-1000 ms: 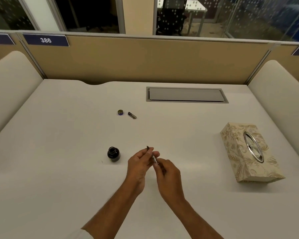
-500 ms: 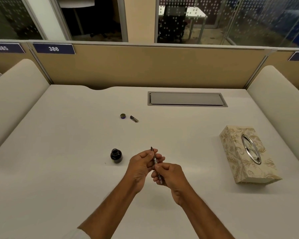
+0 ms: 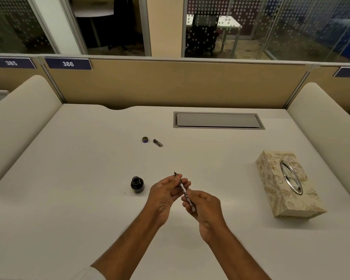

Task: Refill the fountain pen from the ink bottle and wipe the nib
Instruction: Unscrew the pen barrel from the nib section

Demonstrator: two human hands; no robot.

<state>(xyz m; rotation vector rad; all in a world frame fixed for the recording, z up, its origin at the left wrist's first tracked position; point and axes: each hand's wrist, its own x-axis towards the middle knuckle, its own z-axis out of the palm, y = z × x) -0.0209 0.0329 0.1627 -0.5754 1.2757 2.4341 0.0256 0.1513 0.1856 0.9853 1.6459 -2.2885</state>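
Both hands hold a slim fountain pen (image 3: 183,188) above the white desk (image 3: 89,178), nib pointing up and away. My left hand (image 3: 166,194) pinches the section just below the nib. My right hand (image 3: 203,205) grips the rear end of the pen. An open black ink bottle (image 3: 137,184) stands on the desk just left of my left hand, apart from it. Farther back lie the bottle's round lid (image 3: 145,139) and a short dark pen part (image 3: 157,142).
A patterned tissue box (image 3: 287,182) with an oval metal opening sits at the right. A grey cable hatch (image 3: 218,120) is set into the desk's far side. Padded dividers rise at left and right, with a tan partition behind.
The camera tilted up a little, so everything sits lower in the frame. My right hand slid back toward the pen's rear end; more of the barrel shows between the hands.
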